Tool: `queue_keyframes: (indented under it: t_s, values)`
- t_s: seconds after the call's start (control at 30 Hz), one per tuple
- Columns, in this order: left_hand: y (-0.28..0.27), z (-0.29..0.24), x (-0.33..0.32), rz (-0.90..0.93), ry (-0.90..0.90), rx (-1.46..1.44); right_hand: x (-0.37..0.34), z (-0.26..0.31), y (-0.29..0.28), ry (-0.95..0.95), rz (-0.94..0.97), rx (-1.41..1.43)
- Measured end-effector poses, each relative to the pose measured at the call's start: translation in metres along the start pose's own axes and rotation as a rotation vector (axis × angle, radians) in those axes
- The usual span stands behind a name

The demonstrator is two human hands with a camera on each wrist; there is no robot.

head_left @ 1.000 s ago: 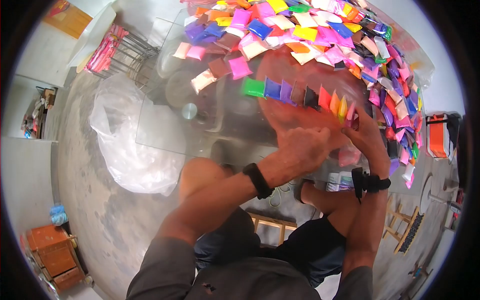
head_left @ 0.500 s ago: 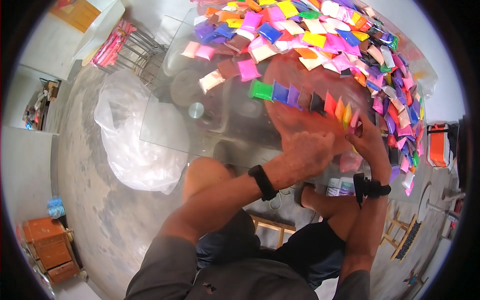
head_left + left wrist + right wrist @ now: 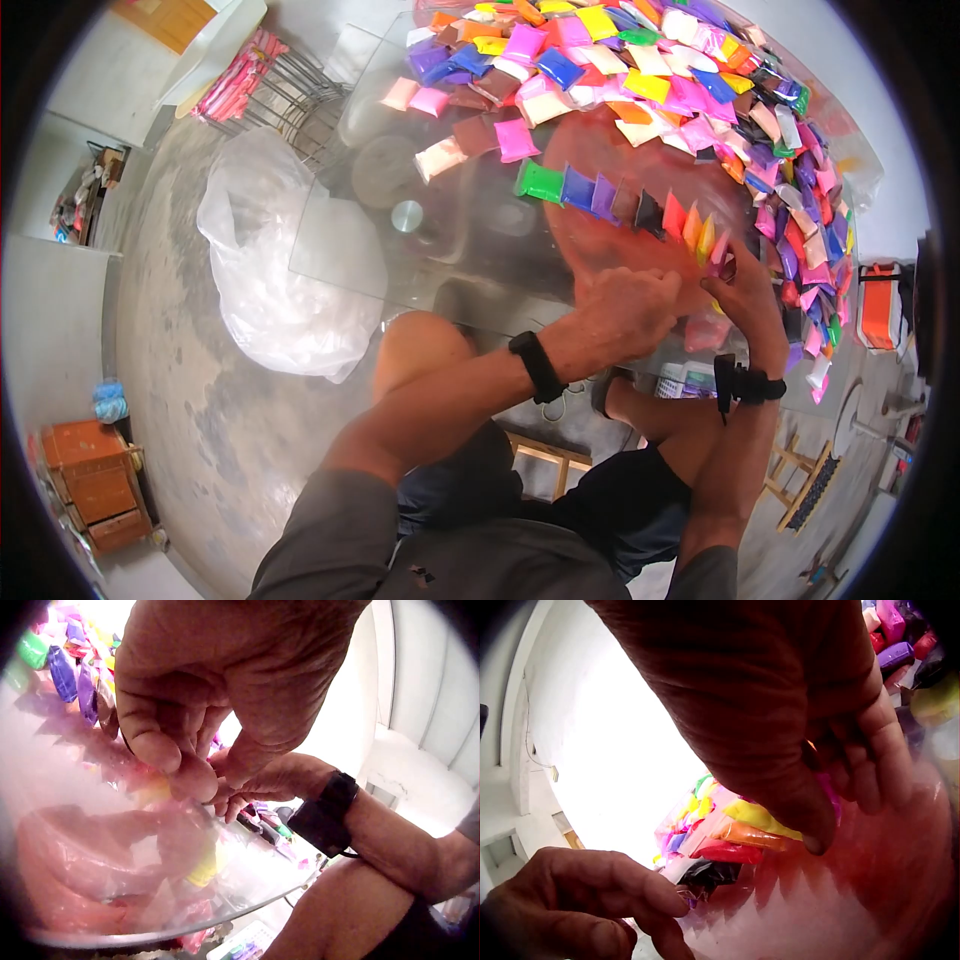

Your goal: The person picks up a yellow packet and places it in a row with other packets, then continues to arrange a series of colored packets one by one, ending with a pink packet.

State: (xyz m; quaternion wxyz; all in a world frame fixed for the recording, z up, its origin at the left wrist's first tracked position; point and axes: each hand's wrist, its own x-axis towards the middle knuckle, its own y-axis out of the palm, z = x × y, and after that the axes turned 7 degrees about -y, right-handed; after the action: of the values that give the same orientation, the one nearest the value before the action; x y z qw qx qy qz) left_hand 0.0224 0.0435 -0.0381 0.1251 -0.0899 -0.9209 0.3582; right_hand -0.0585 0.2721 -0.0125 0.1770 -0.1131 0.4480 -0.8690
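Note:
A row of small coloured packets curves over the glass table point(image 3: 455, 275), from a green packet point(image 3: 541, 181) through blue, purple, brown, black, red and orange to a yellow packet point(image 3: 706, 240). At its near right end my right hand point(image 3: 752, 308) pinches a pink packet point(image 3: 719, 252) between thumb and fingers; a strip of it shows beside the thumb in the right wrist view. My left hand point(image 3: 628, 312) hovers just left of the right one, close over the table. Its fingers point(image 3: 634, 879) are loosely curled, with nothing seen between them.
A big heap of mixed coloured packets point(image 3: 648, 88) covers the table's far and right sides. Reddish plastic point(image 3: 600, 235) shows through the glass. A clear plastic bag point(image 3: 290, 290) lies at the left. Under the table's near edge stands a white basket point(image 3: 672, 380).
The head view has shifted, so the table and packets appear further right and slightly lower. Both hands stay near the row's end, the right still at the pink packet.

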Motion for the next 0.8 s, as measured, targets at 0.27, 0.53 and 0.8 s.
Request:
queue_keyframes:
  t_s: [0.27,0.53,0.8]
  values:
    - [-0.002,0.001,-0.002,0.015,-0.017,0.021,0.001,0.003,-0.001,0.021,0.009,0.009]
    - [-0.009,-0.001,-0.003,0.004,-0.016,0.024,-0.001,0.005,-0.002,0.03,-0.006,0.028]
    - [-0.012,0.004,-0.002,-0.015,-0.035,-0.034,-0.005,0.001,-0.005,0.025,0.001,0.015]
